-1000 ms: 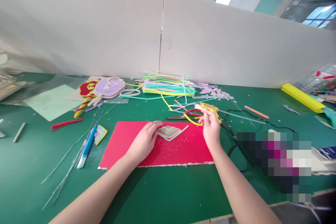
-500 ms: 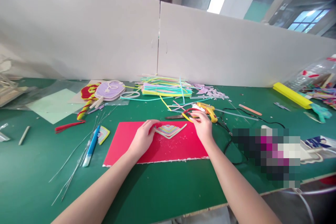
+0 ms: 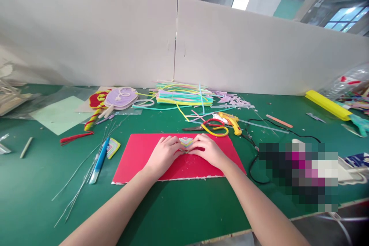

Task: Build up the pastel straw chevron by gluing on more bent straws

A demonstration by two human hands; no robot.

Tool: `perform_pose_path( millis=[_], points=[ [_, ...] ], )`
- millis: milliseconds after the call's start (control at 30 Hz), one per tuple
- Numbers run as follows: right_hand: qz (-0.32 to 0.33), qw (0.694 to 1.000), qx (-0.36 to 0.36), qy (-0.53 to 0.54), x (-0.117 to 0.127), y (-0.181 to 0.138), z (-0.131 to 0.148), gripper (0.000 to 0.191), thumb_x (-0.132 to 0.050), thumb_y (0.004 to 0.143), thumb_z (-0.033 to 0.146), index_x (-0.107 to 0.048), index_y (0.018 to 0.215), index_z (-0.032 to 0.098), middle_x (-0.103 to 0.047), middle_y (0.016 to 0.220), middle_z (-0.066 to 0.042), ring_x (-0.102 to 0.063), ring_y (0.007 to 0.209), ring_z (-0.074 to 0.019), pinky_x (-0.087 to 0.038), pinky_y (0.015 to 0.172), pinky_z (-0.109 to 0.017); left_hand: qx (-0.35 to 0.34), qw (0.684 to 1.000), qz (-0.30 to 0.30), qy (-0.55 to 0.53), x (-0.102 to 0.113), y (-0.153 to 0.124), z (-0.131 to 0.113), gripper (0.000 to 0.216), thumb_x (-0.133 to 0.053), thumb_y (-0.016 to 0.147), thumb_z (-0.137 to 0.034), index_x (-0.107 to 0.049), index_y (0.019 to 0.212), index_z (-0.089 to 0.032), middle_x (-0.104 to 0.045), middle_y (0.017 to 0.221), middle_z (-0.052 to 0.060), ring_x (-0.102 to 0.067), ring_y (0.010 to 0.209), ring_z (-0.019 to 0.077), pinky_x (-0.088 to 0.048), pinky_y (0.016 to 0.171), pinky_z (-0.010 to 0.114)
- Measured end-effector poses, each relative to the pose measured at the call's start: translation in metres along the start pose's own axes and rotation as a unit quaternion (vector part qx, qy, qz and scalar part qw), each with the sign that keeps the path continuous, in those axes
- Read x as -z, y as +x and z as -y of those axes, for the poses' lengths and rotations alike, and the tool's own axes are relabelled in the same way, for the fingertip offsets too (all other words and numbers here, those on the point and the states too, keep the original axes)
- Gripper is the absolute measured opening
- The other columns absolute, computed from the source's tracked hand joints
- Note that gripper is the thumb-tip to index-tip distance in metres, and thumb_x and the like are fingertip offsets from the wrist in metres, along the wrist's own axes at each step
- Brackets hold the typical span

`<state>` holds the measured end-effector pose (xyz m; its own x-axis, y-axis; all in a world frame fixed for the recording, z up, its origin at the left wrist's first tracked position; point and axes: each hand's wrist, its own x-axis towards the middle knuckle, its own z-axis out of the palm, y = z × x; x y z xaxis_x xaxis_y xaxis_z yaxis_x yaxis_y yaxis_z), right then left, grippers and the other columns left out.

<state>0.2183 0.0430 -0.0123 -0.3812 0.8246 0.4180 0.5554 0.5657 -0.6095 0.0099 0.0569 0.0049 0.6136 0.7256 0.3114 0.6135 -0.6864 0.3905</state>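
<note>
A red board (image 3: 144, 153) lies flat on the green table (image 3: 184, 207). On it sits a small chevron piece made of stacked pastel strips (image 3: 186, 142). My left hand (image 3: 163, 154) presses the piece from its left side and my right hand (image 3: 208, 150) presses it from the right, so the fingertips of both hands meet over it. Most of the piece is hidden under my fingers. A yellow glue gun (image 3: 230, 120) lies just behind the board to the right, untouched.
A heap of coloured strips (image 3: 181, 96) lies at the back centre, with scissors (image 3: 198, 127) and a black cord (image 3: 256, 161) nearby. A blue pen (image 3: 98, 160), thin wires (image 3: 77, 184) and a purple and red craft piece (image 3: 115, 98) are on the left. White partition boards (image 3: 115, 38) close off the back.
My right hand left the glue gun area and came down to the left onto the chevron piece. My left hand stayed on the piece.
</note>
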Motion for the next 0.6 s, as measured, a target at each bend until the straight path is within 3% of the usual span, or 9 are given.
perform_pose_path(
  millis=[267, 600],
  points=[
    [0.004, 1.000, -0.026, -0.001, 0.0021, 0.0009, 0.0033, 0.009, -0.065, 0.081, 0.030, -0.071, 0.083, 0.025, -0.062, 0.083, -0.001, -0.056, 0.083, -0.0162, -0.049, 0.076, -0.031, -0.004, 1.000, 0.000, -0.001, -0.0020, 0.0027, -0.0005, 0.013, -0.055, 0.089, -0.027, -0.067, 0.086, -0.022, -0.065, 0.090, 0.002, -0.057, 0.086, 0.0187, -0.038, 0.074, 0.032],
    [-0.010, 1.000, -0.006, -0.015, -0.0004, 0.0008, 0.0001, 0.009, -0.065, 0.081, 0.028, -0.072, 0.083, 0.024, -0.061, 0.078, -0.002, -0.055, 0.079, -0.0164, -0.048, 0.072, -0.029, 0.002, 1.000, -0.004, 0.027, -0.0042, 0.0035, -0.0008, 0.010, -0.058, 0.087, -0.026, -0.066, 0.082, -0.020, -0.065, 0.087, 0.001, -0.056, 0.083, 0.0184, -0.036, 0.071, 0.031]
  ],
)
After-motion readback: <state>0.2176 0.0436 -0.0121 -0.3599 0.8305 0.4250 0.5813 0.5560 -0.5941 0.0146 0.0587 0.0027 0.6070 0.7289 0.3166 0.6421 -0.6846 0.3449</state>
